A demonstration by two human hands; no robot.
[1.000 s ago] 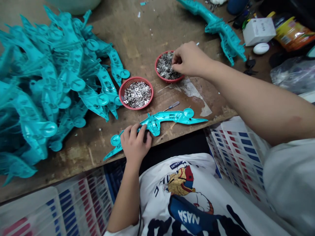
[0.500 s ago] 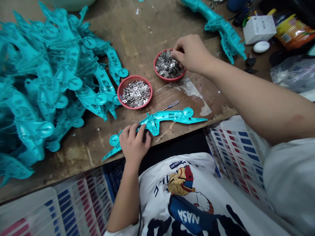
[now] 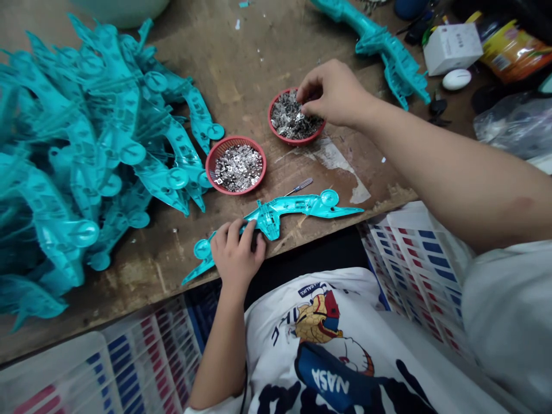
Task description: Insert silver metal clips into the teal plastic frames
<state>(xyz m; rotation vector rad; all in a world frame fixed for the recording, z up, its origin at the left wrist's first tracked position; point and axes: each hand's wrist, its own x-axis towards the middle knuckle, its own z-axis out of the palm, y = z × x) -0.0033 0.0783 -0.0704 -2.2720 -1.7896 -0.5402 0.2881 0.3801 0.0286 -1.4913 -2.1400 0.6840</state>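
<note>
My left hand [image 3: 238, 251] is closed over a turquoise plastic part [image 3: 297, 204] lying along the table's front edge. My right hand [image 3: 332, 92] is at the right rim of a red basket [image 3: 295, 141] of small metal pieces [image 3: 287, 118], its thumb and forefinger curved over them. Whether a piece is between those fingertips is too small to tell. Another red basket [image 3: 236, 188], holding shiny metal clips [image 3: 239, 167], stands to the left. Behind the turquoise part lies a small screwdriver [image 3: 303, 184].
Many turquoise parts [image 3: 107, 115] are heaped at the left. One more [image 3: 383, 43] lies at the back right, near a white box [image 3: 452, 49], a white oval object [image 3: 457, 79] and a plastic bag [image 3: 511, 126]. Plastic crates [image 3: 414, 253] stand below the table edge.
The thumb and forefinger of my right hand have spread slightly apart over the metal pieces. My left hand stays on the turquoise part. The view has shifted a little.
</note>
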